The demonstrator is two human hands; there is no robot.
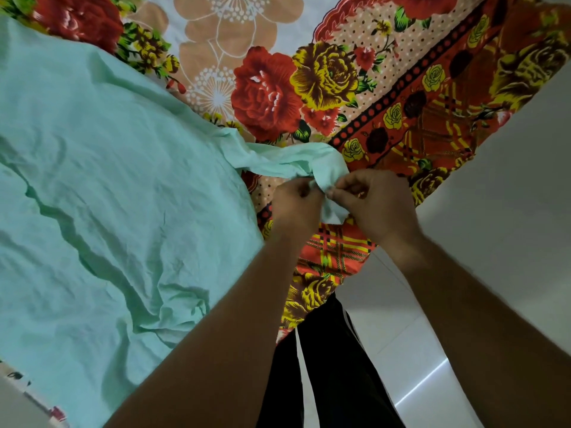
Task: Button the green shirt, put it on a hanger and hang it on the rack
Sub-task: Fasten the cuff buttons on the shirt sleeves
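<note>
Shirt: the mint-green shirt [102,186], thin and creased, is spread over the floral bedsheet [364,88].
Cuff: a bunched sleeve end is pinched by the left hand [296,205] and right hand [377,205], fingers clamped on it.

A home, most likely a bedroom. A bed is covered by a bright floral cotton bedsheet [324,88] printed with red and yellow roses and a plaid border. Beside the bed lies a floor of glossy white tiles [401,341]. A wrinkled mint-green cotton shirt [92,180] lies spread on the sheet.
</note>
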